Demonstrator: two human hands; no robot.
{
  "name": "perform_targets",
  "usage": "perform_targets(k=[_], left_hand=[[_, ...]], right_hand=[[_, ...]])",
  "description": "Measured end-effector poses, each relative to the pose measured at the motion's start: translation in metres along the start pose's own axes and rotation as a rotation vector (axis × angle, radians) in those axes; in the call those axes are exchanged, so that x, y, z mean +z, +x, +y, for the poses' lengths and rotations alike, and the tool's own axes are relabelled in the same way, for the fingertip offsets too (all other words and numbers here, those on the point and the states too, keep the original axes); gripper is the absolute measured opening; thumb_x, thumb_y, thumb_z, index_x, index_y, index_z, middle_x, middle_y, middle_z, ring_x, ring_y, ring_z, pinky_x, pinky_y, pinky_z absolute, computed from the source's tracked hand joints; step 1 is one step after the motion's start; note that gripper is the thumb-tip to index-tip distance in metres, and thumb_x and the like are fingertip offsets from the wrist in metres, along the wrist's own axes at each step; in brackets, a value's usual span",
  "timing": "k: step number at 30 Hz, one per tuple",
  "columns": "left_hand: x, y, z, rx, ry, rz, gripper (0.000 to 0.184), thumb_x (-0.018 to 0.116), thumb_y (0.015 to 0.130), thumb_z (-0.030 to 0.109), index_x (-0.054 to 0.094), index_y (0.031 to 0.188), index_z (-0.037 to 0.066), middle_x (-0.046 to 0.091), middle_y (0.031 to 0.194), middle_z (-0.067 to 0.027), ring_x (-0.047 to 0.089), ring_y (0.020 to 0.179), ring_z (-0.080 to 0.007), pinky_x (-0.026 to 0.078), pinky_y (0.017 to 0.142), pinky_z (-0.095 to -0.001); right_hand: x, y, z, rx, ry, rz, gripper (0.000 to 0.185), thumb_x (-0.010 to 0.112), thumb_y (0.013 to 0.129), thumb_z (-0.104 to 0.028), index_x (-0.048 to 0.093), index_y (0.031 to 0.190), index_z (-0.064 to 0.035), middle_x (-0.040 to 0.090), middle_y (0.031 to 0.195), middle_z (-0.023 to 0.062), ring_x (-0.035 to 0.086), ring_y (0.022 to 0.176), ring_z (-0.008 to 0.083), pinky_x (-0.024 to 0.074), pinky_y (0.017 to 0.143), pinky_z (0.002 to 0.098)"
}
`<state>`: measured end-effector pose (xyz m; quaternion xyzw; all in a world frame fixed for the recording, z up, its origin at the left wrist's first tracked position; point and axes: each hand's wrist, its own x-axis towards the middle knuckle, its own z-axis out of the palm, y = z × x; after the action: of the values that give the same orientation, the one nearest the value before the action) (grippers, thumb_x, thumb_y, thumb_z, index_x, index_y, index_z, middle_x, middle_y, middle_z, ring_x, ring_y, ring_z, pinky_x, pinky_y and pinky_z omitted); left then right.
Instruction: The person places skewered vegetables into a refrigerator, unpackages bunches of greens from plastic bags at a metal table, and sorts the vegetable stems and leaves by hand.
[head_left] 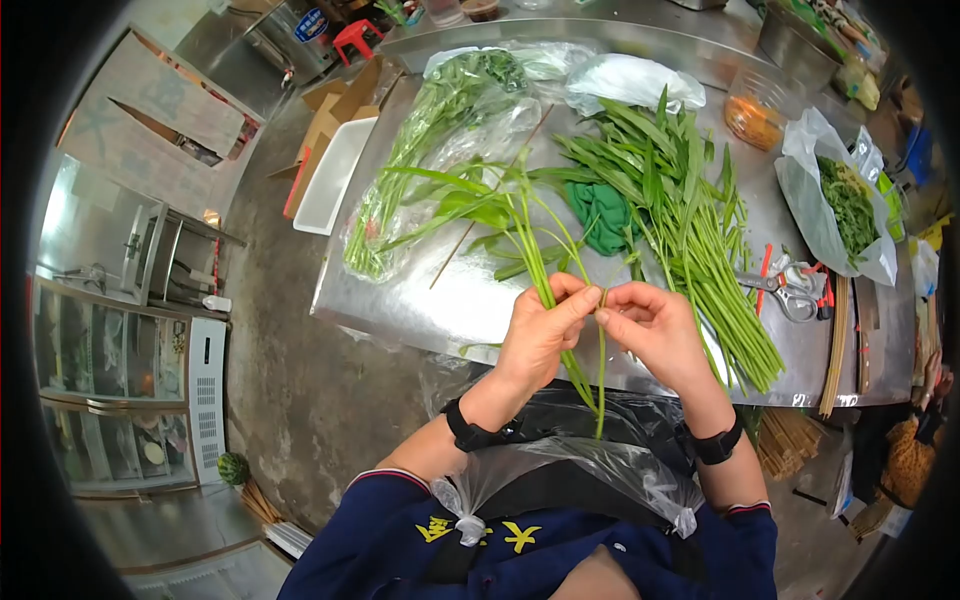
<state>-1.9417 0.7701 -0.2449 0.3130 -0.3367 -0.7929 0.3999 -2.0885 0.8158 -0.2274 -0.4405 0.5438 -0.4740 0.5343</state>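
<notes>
Several water spinach stems [532, 250] are gripped in my left hand [545, 335], leaves pointing away from me and cut ends down toward my lap. My right hand [655, 325] pinches one thin stem [602, 365] close to my left fingertips; the pinch point is partly hidden by the fingers. Just right of my hands a large pile of water spinach [705, 260] lies on the steel table [480, 305], stems toward me. A crumpled green cloth [598, 215] sits between the pile and the held stems. Below my hands is black plastic [640, 410].
On the left of the table is a clear bag of greens [395, 200], with a white tray [335, 180] beyond the edge. To the right lie scissors [795, 300], bamboo sticks [836, 345], a knife [866, 340], a plastic bag of leaves [795, 175] and an orange-filled container [755, 122].
</notes>
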Motion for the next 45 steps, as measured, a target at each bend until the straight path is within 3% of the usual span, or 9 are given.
perform_targets(k=[7, 16, 22, 24, 26, 28, 32, 34, 45], left_hand=[[-0.001, -0.003, -0.002, -0.023, 0.07, 0.028, 0.011, 0.064, 0.079, 0.015, 0.057, 0.08, 0.007, 0.049, 0.062, 0.0053, 0.033, 0.048, -0.0013, 0.021, 0.042, -0.0176], [-0.003, -0.002, -0.006, 0.005, 0.037, 0.007, 0.011, 0.063, 0.08, 0.014, 0.056, 0.082, 0.006, 0.051, 0.066, 0.004, 0.033, 0.048, -0.0012, 0.022, 0.042, -0.0177], [0.002, -0.01, 0.005, 0.096, 0.133, -0.091, 0.015, 0.051, 0.088, 0.019, 0.052, 0.091, 0.005, 0.055, 0.073, -0.0025, 0.037, 0.05, -0.0042, 0.026, 0.044, -0.0174], [0.004, -0.018, 0.009, 0.055, 0.11, -0.32, 0.02, 0.044, 0.09, 0.022, 0.05, 0.094, 0.003, 0.055, 0.075, -0.0058, 0.038, 0.05, -0.0053, 0.027, 0.045, -0.017], [0.006, -0.024, 0.015, 0.025, 0.119, -0.359, 0.023, 0.045, 0.089, 0.025, 0.051, 0.089, 0.002, 0.056, 0.071, -0.0071, 0.038, 0.048, -0.0055, 0.028, 0.044, -0.017], [0.005, -0.027, 0.021, -0.058, 0.25, -0.472, 0.027, 0.048, 0.087, 0.026, 0.057, 0.082, 0.001, 0.055, 0.064, -0.0069, 0.042, 0.047, -0.007, 0.03, 0.044, -0.0182], [0.005, -0.036, 0.023, -0.02, 0.257, -0.491, 0.031, 0.05, 0.084, 0.025, 0.061, 0.073, -0.002, 0.055, 0.06, -0.0077, 0.048, 0.048, -0.0107, 0.034, 0.044, -0.022], [0.005, -0.032, 0.024, 0.109, 0.257, -0.7, 0.033, 0.052, 0.082, 0.025, 0.063, 0.071, -0.004, 0.057, 0.061, -0.01, 0.052, 0.05, -0.0144, 0.038, 0.047, -0.0262], [-0.007, -0.03, 0.039, 0.129, 0.29, -0.761, 0.035, 0.055, 0.076, 0.032, 0.066, 0.071, -0.001, 0.055, 0.053, -0.0099, 0.05, 0.044, -0.0176, 0.036, 0.044, -0.0283]], right_hand=[[-0.001, 0.003, -0.005, 0.173, 0.151, -0.049, 0.011, 0.06, 0.076, -0.008, 0.057, 0.079, 0.0016, 0.059, 0.066, 0.0042, 0.054, 0.056, 0.0065, 0.0445, 0.051, 0.02], [0.003, 0.005, -0.004, 0.118, -0.104, -0.063, 0.007, 0.054, 0.075, -0.005, 0.054, 0.074, 0.0013, 0.057, 0.062, 0.0042, 0.056, 0.056, 0.0085, 0.0464, 0.051, 0.0218], [-0.02, 0.019, 0.013, 0.142, 0.1, 0.114, 0.021, 0.052, 0.083, -0.018, 0.058, 0.082, 0.0016, 0.06, 0.069, 0.0059, 0.056, 0.059, 0.0096, 0.0462, 0.056, 0.0232], [-0.018, 0.014, 0.031, 0.066, -0.097, -0.19, 0.034, 0.046, 0.087, -0.03, 0.059, 0.091, 0.0007, 0.062, 0.079, 0.0085, 0.058, 0.071, 0.0145, 0.0464, 0.066, 0.0266], [-0.008, 0.003, 0.015, 0.214, -0.306, -0.444, 0.04, 0.042, 0.089, -0.035, 0.059, 0.098, 0.0002, 0.062, 0.086, 0.01, 0.056, 0.083, 0.0167, 0.0438, 0.076, 0.0289], [0.001, -0.002, 0.035, 0.331, -0.003, -0.555, 0.043, 0.039, 0.089, -0.037, 0.058, 0.101, 0.0003, 0.062, 0.09, 0.0115, 0.055, 0.087, 0.017, 0.0418, 0.081, 0.0288], [-0.002, -0.003, 0.026, 0.429, 0.385, -0.68, 0.034, 0.049, 0.087, -0.025, 0.056, 0.106, 0.0012, 0.061, 0.095, 0.0069, 0.055, 0.09, 0.0124, 0.041, 0.083, 0.0249], [-0.001, -0.001, 0.032, 0.383, 0.393, -0.818, 0.029, 0.055, 0.084, -0.019, 0.055, 0.105, 0.0004, 0.06, 0.098, 0.0051, 0.055, 0.09, 0.01, 0.0415, 0.082, 0.0241], [0.001, -0.002, 0.035, 0.112, 0.095, -0.533, 0.008, 0.054, 0.08, -0.006, 0.053, 0.086, -0.0023, 0.057, 0.078, -0.0002, 0.05, 0.07, 0.0061, 0.0414, 0.064, 0.0205]])
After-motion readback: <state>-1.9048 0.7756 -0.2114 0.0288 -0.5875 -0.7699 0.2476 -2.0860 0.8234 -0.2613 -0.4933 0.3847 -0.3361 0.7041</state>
